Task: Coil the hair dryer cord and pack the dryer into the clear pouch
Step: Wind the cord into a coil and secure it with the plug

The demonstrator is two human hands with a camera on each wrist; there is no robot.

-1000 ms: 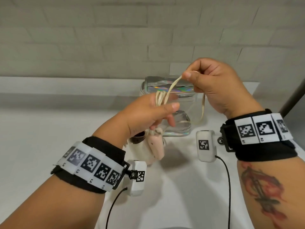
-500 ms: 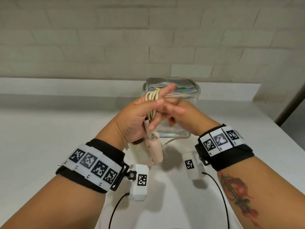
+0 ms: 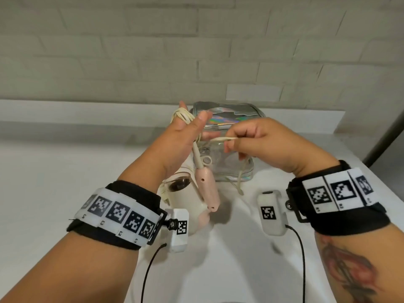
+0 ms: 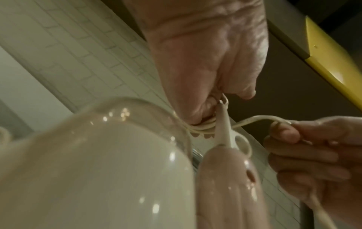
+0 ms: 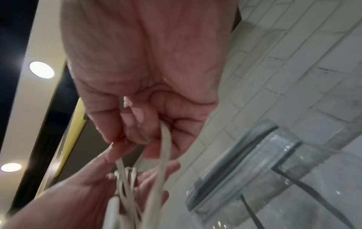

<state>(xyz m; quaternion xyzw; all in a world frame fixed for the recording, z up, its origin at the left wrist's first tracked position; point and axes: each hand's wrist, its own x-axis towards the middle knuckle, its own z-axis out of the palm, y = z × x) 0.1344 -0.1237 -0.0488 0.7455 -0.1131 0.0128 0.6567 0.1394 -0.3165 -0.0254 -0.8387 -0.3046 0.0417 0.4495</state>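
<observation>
Cord (image 3: 182, 113) loops wound round left hand (image 3: 179, 138), fingers clamped on coil; dryer (image 3: 206, 189) dangles just below, above table (image 3: 54, 193). Behind: clear pouch (image 3: 231, 114), on table. Next, right hand (image 3: 269, 145) pinches free run. Keep tension even, lay next turn beside last, don't let loops slip off.

The pouch (image 3: 236, 112) stands on the table (image 3: 54, 171) behind the dryer (image 3: 207, 189), left hand (image 3: 177, 145) and right hand (image 3: 269, 145).

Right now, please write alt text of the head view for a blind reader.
The left hand holds loops of cord wound round it; the right hand pinches the loose length. The hair dryer is below them, the clear pouch behind.
</observation>
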